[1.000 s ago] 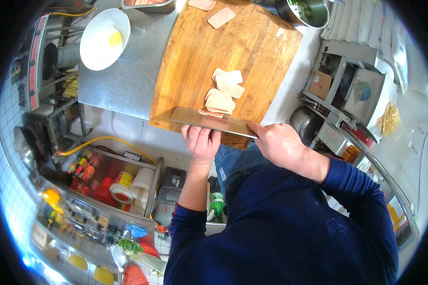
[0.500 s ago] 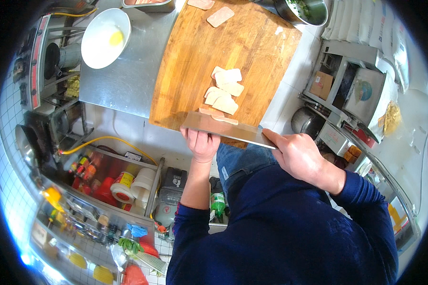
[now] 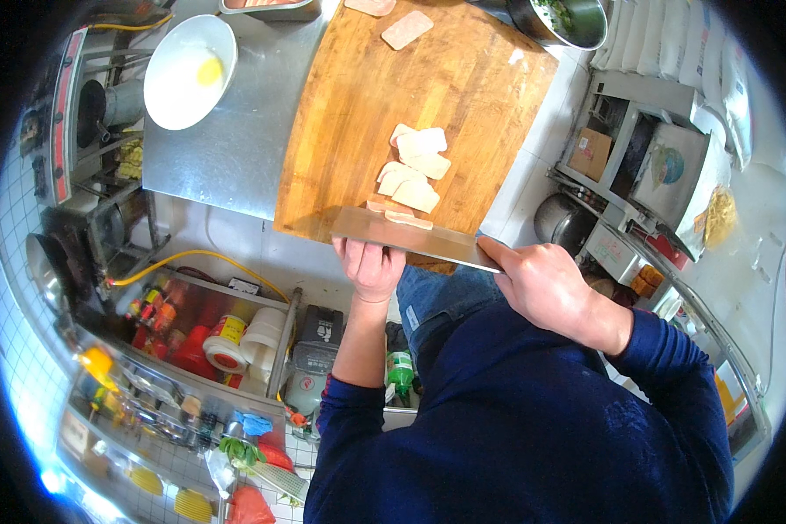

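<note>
A cleaver [image 3: 415,239] lies across the near edge of the wooden chopping board [image 3: 341,113], its broad blade pointing left. My right hand [image 3: 546,288] is closed round its handle end. Behind the blade's left part, my left hand [image 3: 369,266] has its fingers curled and close together; the blade hides their tips and whatever they hold. Just beyond the blade are thin pink strips of meat [image 3: 408,220]. Farther up, several pale pink luncheon meat slices [image 3: 415,192] overlap in a loose pile. A single slice [image 3: 407,30] lies at the far end of the board.
On the steel counter [image 3: 210,166] at left stands a white bowl [image 3: 179,96] with an egg yolk in it. A metal pot [image 3: 589,31] with greens is at the far right. Below left, a drawer [image 3: 192,314] holds bottles and tubs. Shelves [image 3: 607,140] line the right side.
The cut strip beyond the blade has shifted slightly left. The cleaver and both hands stay nearly in place; the whole view has shifted a little.
</note>
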### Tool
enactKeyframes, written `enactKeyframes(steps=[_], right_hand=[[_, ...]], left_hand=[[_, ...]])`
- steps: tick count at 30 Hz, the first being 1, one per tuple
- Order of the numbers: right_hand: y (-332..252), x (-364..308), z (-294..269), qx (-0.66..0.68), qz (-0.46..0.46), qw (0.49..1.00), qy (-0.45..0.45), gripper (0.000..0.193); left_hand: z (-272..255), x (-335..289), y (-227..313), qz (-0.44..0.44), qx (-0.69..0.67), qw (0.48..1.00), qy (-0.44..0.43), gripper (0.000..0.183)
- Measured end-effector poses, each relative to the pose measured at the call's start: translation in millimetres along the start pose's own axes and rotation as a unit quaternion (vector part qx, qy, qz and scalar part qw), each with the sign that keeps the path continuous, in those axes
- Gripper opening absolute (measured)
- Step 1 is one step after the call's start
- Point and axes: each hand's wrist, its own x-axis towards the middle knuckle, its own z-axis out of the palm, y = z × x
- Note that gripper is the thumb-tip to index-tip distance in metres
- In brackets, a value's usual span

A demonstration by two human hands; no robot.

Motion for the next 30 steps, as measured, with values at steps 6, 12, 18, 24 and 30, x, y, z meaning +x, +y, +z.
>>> enactKeyframes(steps=[6, 12, 18, 24, 30], right_hand=[[-5, 17, 5, -0.025, 0.025, 0.999, -0.039, 0.042], [-4, 37, 28, -0.026, 0.028, 0.999, -0.021, 0.044], [6, 35, 32, 0.060, 0.004, 0.997, 0.045, 0.040], [6, 3, 13, 0.084, 0.016, 0.996, 0.021, 0.043], [-1, -19, 7, 0.013, -0.007, 1.000, 0.027, 0.041]], left_hand=[[-1, 1, 1, -0.016, -0.013, 1.000, -0.006, 0.028], [1, -2, -1, -0.015, -0.029, 0.999, 0.007, 0.032], [1, 4, 3, -0.007, -0.030, 0.999, 0.013, 0.031], [2, -1, 2, 0.015, 0.021, 0.999, 0.027, 0.026], [4, -14, -7, 0.007, 0.006, 1.000, 0.019, 0.031]])
